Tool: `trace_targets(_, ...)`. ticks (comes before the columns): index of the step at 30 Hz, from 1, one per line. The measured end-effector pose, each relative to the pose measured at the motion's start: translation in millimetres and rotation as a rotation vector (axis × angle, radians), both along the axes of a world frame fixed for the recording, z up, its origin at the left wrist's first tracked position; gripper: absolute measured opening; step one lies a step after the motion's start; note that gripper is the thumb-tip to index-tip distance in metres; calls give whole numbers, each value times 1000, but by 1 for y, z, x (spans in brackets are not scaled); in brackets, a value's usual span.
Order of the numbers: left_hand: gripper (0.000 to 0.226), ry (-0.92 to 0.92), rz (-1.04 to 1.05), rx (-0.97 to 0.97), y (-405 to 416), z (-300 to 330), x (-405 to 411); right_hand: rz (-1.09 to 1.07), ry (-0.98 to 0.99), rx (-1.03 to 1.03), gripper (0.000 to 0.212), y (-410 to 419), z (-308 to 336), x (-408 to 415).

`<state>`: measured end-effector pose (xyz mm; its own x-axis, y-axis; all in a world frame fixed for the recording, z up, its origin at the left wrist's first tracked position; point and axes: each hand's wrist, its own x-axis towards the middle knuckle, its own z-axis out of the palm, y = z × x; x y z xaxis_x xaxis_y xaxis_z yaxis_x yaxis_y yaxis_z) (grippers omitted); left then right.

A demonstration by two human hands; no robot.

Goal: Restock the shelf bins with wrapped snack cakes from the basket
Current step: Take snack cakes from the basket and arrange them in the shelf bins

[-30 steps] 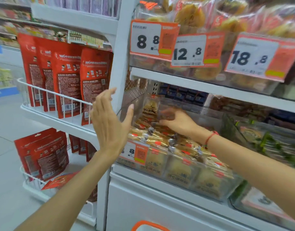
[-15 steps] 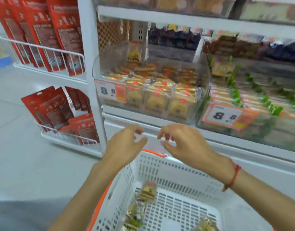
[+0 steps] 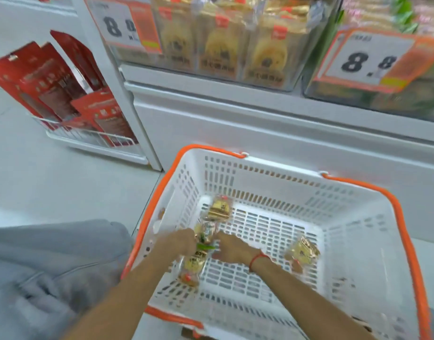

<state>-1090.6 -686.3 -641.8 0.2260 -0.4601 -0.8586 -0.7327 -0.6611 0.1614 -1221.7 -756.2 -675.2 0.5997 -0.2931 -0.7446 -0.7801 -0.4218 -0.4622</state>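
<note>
A white basket [image 3: 358,236] with an orange rim sits on the floor below the shelf. Both my hands are down inside it at its left side. My left hand [image 3: 179,242] and my right hand [image 3: 232,249] close in from either side on a green-trimmed wrapped snack cake [image 3: 206,233]. Whether either hand grips it is blurred. Another wrapped cake [image 3: 221,208] lies just beyond, one [image 3: 192,266] lies below my hands, and one [image 3: 303,252] lies to the right. The clear shelf bin [image 3: 235,45] above is packed with yellow wrapped cakes.
A second bin [image 3: 382,94] with green-wrapped snacks and an 8.8 price tag [image 3: 368,62] stands at the upper right. Red pouches [image 3: 64,89] fill a white wire rack on the left. My grey-clad knee [image 3: 47,266] is at the lower left, beside the basket.
My hands left the shelf bin, dropped past the basket rim and now reach the cakes on the basket floor. The view tilted down from the shelf to the basket.
</note>
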Motion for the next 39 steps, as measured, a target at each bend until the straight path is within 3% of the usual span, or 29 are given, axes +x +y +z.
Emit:
trace_targets(3,40,93,188,-120,8,-29,-1,-465,-57,189,65,14,-21,3)
trace_targets(5,44,154,346,-248,7,-40,-3,-682,-133,188,57,18,-31,6)
trace_targets(7,32,194,463,-251,2,-42,-7,-827,-187,161,38,17,-36,10)
trace_targets(11,31,304,646,-277,-3,-48,-11,-875,-161,159,9,2,-34,8)
trace_targets(17,6,457,942,-363,-10,-21,-9,-732,-255,238,9,-32,14,-15)
trace_targets(20,21,618,907,-390,-21,11,-12,-587,-300,137,10,-52,58,-29)
trace_targets(23,39,782,705,-375,-33,47,-12,-445,-330,47,12,-71,102,-45)
trace_targets(27,40,793,461,-515,-49,101,-18,-396,-416,-19,10,-90,167,-67)
trace_targets(34,24,740,465,-1054,-65,197,-51,-524,-777,-174,33,-92,268,-94)
trace_targets(39,32,690,449,-1430,-86,261,-64,-602,-1104,-465,32,-97,320,-107)
